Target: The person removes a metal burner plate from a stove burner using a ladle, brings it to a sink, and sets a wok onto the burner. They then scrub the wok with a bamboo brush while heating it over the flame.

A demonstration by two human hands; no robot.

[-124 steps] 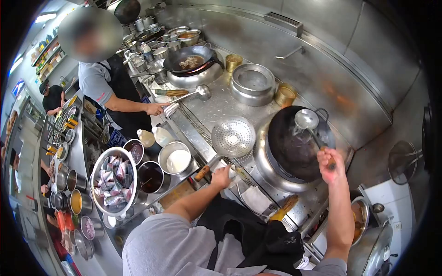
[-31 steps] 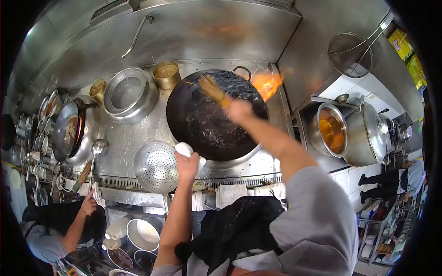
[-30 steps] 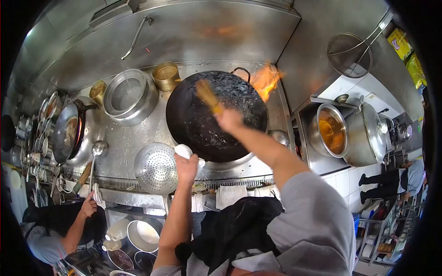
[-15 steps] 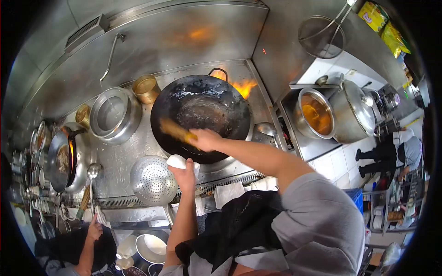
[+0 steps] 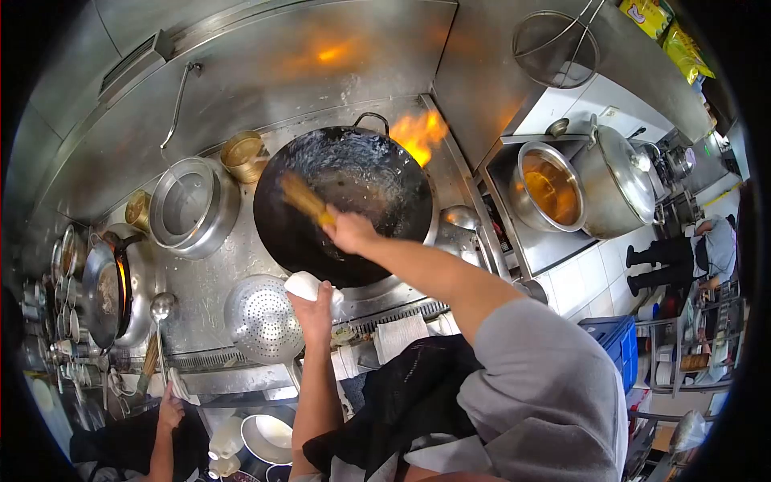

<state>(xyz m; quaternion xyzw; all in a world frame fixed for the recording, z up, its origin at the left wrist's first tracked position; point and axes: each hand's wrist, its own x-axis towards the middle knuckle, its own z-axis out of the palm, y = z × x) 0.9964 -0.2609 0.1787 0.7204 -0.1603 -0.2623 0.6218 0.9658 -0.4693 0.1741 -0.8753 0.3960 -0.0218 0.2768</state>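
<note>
A bamboo wok brush (image 5: pixel 303 196) is gripped in my right hand (image 5: pixel 351 232), its bristle end inside a large black wok (image 5: pixel 341 173). The wok sits on the burner, its inside dark and wet-looking. At the wok's near left edge, my left hand (image 5: pixel 312 304) is closed around a folded white cloth (image 5: pixel 303 285). Whether that cloth also grips the wok's handle is hidden. Left of this hand lies a round perforated strainer (image 5: pixel 263 319). A metal ladle (image 5: pixel 461 218) rests just right of the wok.
Flames (image 5: pixel 420 136) rise behind the wok's right side. Steel pots (image 5: pixel 225 210) stand to the left, with another wok (image 5: pixel 103 293) beyond. A pot of orange liquid (image 5: pixel 552 193) is at right. A co-worker's hand (image 5: pixel 170 408) holds a ladle (image 5: pixel 163 305) at lower left.
The brush has moved farther back in the wok and is less blurred. The flame behind the wok has grown. My left hand stays at the wok's near edge; the view has shifted slightly.
</note>
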